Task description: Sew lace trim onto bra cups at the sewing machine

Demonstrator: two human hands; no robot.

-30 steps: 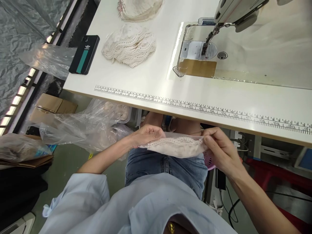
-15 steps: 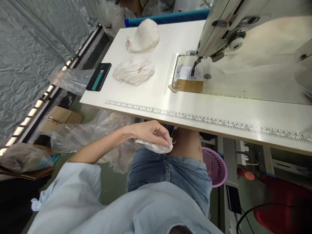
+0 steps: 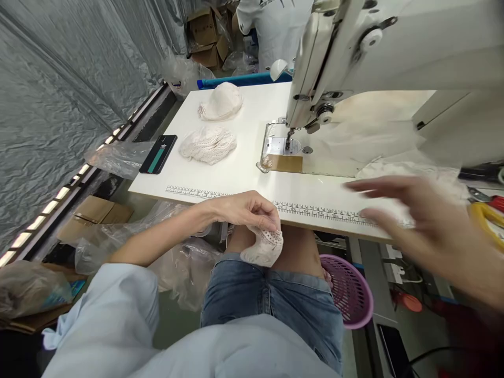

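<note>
Above my lap, at the table's front edge, my left hand point(image 3: 258, 211) pinches a small white lace fabric piece point(image 3: 263, 247), which hangs down from the fingers. My right hand point(image 3: 413, 215) is over the right part of the table, smeared by motion, its fingers apart and nothing seen in them. Near it lies white fabric point(image 3: 409, 170) on the table. The sewing machine point(image 3: 311, 68) stands between the hands and farther back, its needle over the metal plate. Two more white lace pieces rest at the left: a gathered one point(image 3: 208, 144) and a rounded one point(image 3: 222, 101).
A dark phone point(image 3: 158, 154) lies at the table's left edge. Scissors with yellow handles point(image 3: 488, 223) are at the far right. A purple basket point(image 3: 348, 291) stands below the table. Plastic bags and a cardboard box point(image 3: 94, 216) are at left. A person in white point(image 3: 277, 31) is behind.
My right hand has come into view at the right. The lace piece in my left hand now hangs lower and shows more. The view has tilted up, showing more of the background.
</note>
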